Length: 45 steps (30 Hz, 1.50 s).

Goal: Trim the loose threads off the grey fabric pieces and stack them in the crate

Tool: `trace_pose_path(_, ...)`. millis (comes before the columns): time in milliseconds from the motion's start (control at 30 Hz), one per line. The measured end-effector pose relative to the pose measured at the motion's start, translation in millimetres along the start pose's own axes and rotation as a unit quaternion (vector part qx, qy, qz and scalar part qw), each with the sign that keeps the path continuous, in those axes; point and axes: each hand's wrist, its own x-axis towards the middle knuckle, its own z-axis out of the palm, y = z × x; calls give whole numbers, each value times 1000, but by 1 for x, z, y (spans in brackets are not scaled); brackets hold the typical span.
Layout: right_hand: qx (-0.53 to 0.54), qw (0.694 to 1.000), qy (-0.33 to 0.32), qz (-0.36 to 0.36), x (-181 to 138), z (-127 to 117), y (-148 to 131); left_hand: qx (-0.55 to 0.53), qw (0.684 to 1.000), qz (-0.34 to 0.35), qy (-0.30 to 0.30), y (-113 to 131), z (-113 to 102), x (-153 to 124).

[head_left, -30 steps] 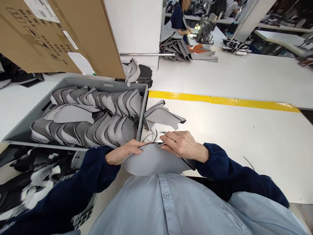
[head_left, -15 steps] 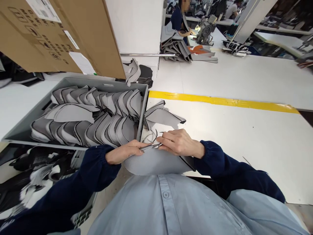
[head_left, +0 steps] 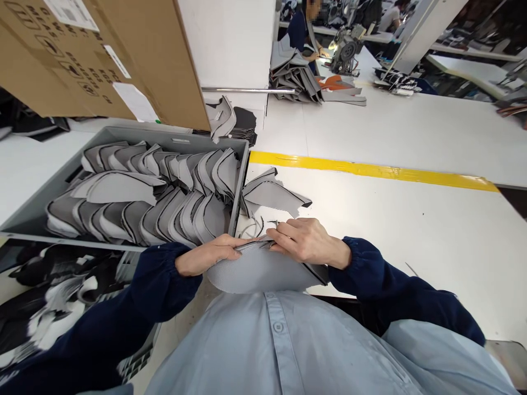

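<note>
My left hand [head_left: 209, 253] pinches the upper left edge of a grey fabric piece [head_left: 251, 274], its thumb on top. The piece is curved, with a mesh-like surface and a dark edge at its right, and hangs close against my shirt. At its upper edge, my right hand [head_left: 302, 240] is closed around what look like small metal thread snips [head_left: 263, 256]; the fingers hide most of them. Just beyond my hands, another grey fabric piece [head_left: 275, 195] with black edging lies on the white table, beside thin trimmed strips [head_left: 252, 226].
A grey crate [head_left: 181, 140] of stacked grey fabric pieces stands at the left, under a large cardboard box [head_left: 135, 49]. Yellow tape [head_left: 370, 170] crosses the white table [head_left: 391, 230]. Farther back, a person [head_left: 298, 30] works at a sewing machine [head_left: 345, 50] near piled pieces.
My right hand has shifted slightly right along the fabric's upper edge, and the shiny blades between its fingers show less. My left hand keeps its grip. The view has moved a little.
</note>
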Motion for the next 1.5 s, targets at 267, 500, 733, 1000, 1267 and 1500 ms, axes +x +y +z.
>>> trace_pose_path(267, -18, 1000, -21, 3, 0, -4, -1, 8, 1000, -15, 2, -3, -3, 1)
trace_pose_path(500, 66, 998, -10, -3, 5, -1, 0, 57, 998, -9, -20, 4, 2, 3)
trace_pose_path(733, 102, 995, 14, -10, 5, 6, 2, 79, 996, 14, -37, 8, 4, 1)
trace_pose_path(1000, 81, 995, -3, -50, 14, 6, 1, 94, 995, 35, -8, 17, 16, 2)
trace_pose_path(1267, 74, 994, 12, -78, 19, 9, -2, -25, 999, -16, 17, 13, 22, 6)
trace_pose_path(1500, 54, 995, 2, -81, 22, 20, -6, -128, 989, -60, 35, 11, 24, 9)
